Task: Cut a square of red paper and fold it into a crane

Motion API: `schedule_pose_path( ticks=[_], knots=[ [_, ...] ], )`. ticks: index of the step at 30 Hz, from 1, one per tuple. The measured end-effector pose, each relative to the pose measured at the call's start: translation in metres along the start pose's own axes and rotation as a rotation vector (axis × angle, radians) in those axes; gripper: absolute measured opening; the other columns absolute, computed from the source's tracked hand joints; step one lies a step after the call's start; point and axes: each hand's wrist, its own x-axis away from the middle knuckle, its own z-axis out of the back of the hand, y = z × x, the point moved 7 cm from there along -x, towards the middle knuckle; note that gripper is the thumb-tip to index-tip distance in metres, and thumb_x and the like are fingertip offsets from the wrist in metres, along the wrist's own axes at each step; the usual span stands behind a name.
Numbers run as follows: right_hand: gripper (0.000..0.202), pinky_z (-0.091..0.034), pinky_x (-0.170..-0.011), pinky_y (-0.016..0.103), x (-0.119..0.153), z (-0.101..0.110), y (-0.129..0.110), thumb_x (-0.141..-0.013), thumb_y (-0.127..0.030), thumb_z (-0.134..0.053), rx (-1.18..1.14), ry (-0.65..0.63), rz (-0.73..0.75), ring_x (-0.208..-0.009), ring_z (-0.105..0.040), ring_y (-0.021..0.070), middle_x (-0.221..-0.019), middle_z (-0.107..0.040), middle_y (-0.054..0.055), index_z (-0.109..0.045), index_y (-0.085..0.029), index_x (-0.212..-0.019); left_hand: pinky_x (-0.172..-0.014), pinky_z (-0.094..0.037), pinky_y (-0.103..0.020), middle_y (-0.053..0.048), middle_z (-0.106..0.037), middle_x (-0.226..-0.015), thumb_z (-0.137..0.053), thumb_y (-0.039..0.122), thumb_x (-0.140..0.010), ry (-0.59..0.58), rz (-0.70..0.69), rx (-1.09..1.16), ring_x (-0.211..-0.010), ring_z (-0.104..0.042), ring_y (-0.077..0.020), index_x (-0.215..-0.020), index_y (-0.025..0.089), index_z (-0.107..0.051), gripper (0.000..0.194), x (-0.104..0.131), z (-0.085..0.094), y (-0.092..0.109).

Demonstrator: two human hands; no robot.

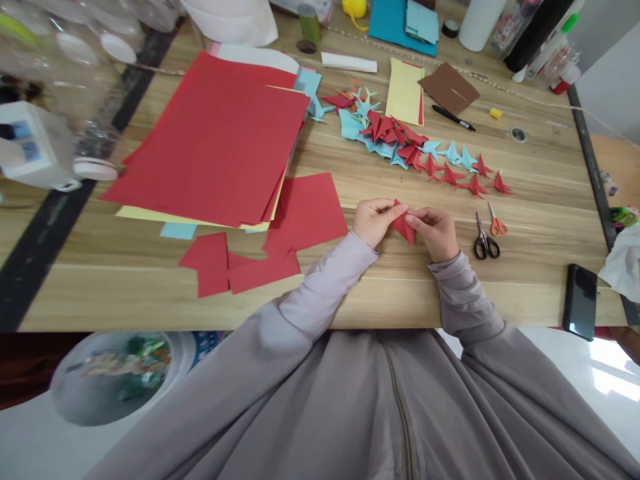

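Between my hands, above the wooden table, is a small folded piece of red paper (pixel 404 227), its point hanging downward. My left hand (pixel 374 220) pinches its upper left edge between thumb and fingers. On the other side, my right hand (pixel 436 230) grips the upper right edge the same way. Beyond the hands lie several folded paper cranes in red (pixel 451 175) and light blue (pixel 453 153), partly in rows and partly heaped. Black-handled scissors (pixel 482 241) and small orange-handled scissors (pixel 496 221) rest to the right of my right hand.
A large stack of red sheets (pixel 210 140) covers the left side, with cut red pieces (pixel 213 267) in front. Yellow paper strips (pixel 404 90), a brown square (pixel 450 88) and a black pen (pixel 453 117) lie farther back. A phone (pixel 580 300) sits at the right front edge.
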Motion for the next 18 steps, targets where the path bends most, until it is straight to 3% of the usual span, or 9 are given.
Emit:
schedule_pose_path(
  ticks=[4, 7, 12, 18],
  knots=[
    [0.025, -0.051, -0.058, 0.025, -0.002, 0.009, 0.001, -0.056, -0.038, -0.079, -0.055, 0.099, 0.010, -0.056, -0.061, 0.0108, -0.064, -0.069, -0.001, -0.067, -0.018, -0.065, -0.056, -0.045, -0.025, -0.002, -0.066, -0.064, -0.076, 0.041, -0.056, 0.015, 0.106, 0.085, -0.058, -0.056, -0.0109, -0.069, 0.014, -0.071, 0.030, 0.001, -0.003, -0.008],
    [0.025, -0.050, -0.056, 0.024, -0.002, 0.014, 0.003, -0.055, -0.036, -0.080, -0.129, 0.156, -0.003, -0.055, -0.060, 0.0102, -0.063, -0.068, -0.002, -0.066, -0.018, -0.063, -0.050, -0.045, -0.025, -0.002, -0.065, -0.059, -0.078, 0.042, -0.052, 0.012, 0.180, 0.080, -0.051, -0.055, -0.0110, -0.066, 0.013, -0.070, 0.034, 0.003, -0.005, -0.013],
    [0.025, -0.050, -0.056, 0.025, -0.002, 0.014, 0.006, -0.051, -0.034, -0.082, -0.199, 0.163, -0.015, -0.054, -0.060, 0.0101, -0.060, -0.067, -0.003, -0.063, -0.018, -0.059, -0.053, -0.046, -0.025, -0.002, -0.064, -0.054, -0.077, 0.042, -0.055, 0.000, 0.167, 0.023, -0.049, -0.054, -0.0096, -0.064, 0.013, -0.071, 0.031, 0.004, -0.004, -0.012],
    [0.025, -0.050, -0.055, 0.025, -0.003, 0.014, 0.007, -0.052, -0.033, -0.082, -0.208, 0.165, -0.026, -0.052, -0.059, 0.0103, -0.059, -0.067, -0.003, -0.063, -0.019, -0.059, -0.058, -0.047, -0.027, -0.004, -0.069, -0.065, -0.077, 0.037, -0.056, -0.007, 0.119, -0.029, -0.055, -0.058, -0.0117, -0.071, 0.014, -0.072, 0.027, 0.004, -0.003, -0.011]
  ],
)
